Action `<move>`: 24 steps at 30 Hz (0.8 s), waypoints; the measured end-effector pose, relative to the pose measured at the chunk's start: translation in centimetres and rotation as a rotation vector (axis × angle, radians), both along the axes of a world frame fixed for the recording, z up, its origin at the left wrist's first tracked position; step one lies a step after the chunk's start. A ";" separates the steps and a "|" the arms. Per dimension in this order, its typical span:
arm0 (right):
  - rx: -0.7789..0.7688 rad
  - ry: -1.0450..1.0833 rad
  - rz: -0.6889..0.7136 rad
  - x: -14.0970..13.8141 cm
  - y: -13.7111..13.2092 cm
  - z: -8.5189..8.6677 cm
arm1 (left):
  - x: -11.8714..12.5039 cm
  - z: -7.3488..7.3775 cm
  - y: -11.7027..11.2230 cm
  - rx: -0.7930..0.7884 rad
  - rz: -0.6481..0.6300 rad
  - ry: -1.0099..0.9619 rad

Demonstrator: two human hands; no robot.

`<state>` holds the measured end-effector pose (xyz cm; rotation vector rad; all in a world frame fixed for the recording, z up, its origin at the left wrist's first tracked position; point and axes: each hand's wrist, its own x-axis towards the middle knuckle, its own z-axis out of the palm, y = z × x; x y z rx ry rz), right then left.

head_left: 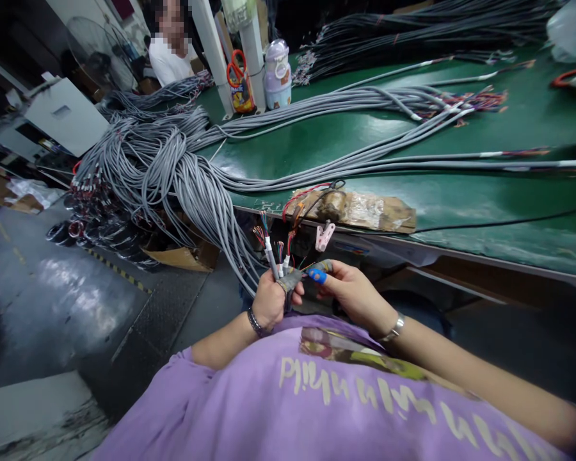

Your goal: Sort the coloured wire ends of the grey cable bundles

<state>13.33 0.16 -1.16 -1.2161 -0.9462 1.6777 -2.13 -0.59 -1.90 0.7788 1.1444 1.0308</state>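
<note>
Close to my body, my left hand is closed round several grey cables. Their stripped ends point up and show thin coloured wires above white bands. Tape wraps the left thumb. Just to the right, my right hand pinches at thin wires that run from the left hand. Grey tape covers one of its fingers and something blue covers another. The fingertips hide exactly where the wires are gripped. A pink clip hangs at the table edge above the right hand.
The green table carries long grey cables and a taped wooden board at its edge. A large cable heap spills off the left end. A bottle and orange-handled scissors stand behind. One person is at the back.
</note>
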 end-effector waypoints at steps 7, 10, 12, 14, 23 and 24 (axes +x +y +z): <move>0.025 0.018 0.037 -0.2 -0.5 -0.2 | 0.0 0.1 0.2 -0.034 0.068 -0.079; 0.056 -0.003 0.097 -0.1 -0.6 -0.2 | 0.0 0.2 0.2 -0.033 0.074 -0.074; 0.064 -0.022 0.116 0.0 -0.4 -0.1 | 0.0 0.2 0.2 -0.025 0.068 -0.062; 0.048 -0.036 0.104 0.2 -0.1 0.0 | -0.1 0.2 0.2 -0.020 0.068 -0.050; 0.095 -0.051 -0.018 -0.3 0.8 0.8 | 0.3 0.5 -0.1 -0.016 0.022 -0.005; 0.108 -0.060 -0.020 -0.4 0.7 0.8 | 0.3 0.5 -0.1 -0.021 0.023 -0.004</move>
